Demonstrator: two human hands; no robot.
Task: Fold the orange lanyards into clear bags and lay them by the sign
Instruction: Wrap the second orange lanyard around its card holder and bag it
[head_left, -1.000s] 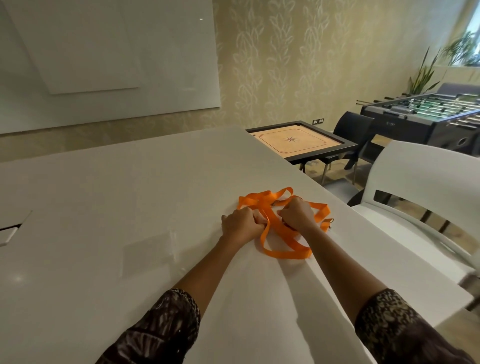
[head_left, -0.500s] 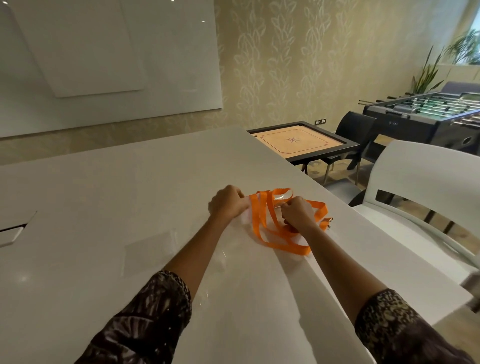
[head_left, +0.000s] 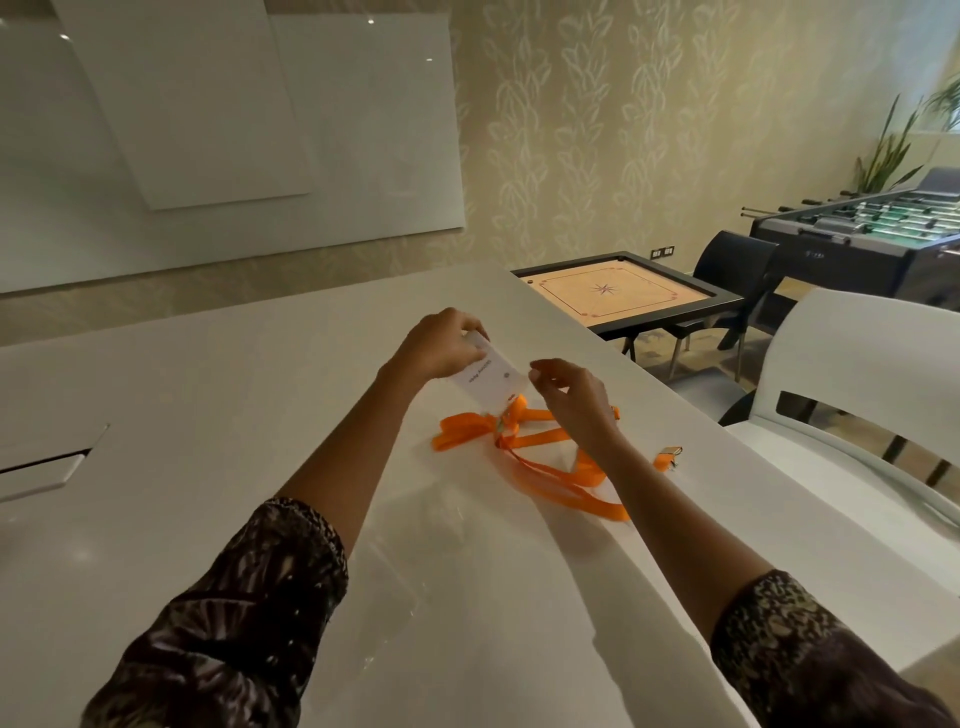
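Head view: found left hand (head_left: 441, 345) pinching white card (head_left: 485, 376) above table (head_left: 208, 415), right hand (head_left: 571, 395) loosely curled and empty beside it, orange lanyards (head_left: 545, 467) tangled on table beneath; recommend steadying card, then gathering them into flat even loops before bagging.

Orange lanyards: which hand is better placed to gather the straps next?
Probably right: the right hand is empty and hovers over the orange lanyards, while the left hand grips the white card.

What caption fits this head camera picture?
Left hand holds a white card over tangled orange lanyards on a white table.
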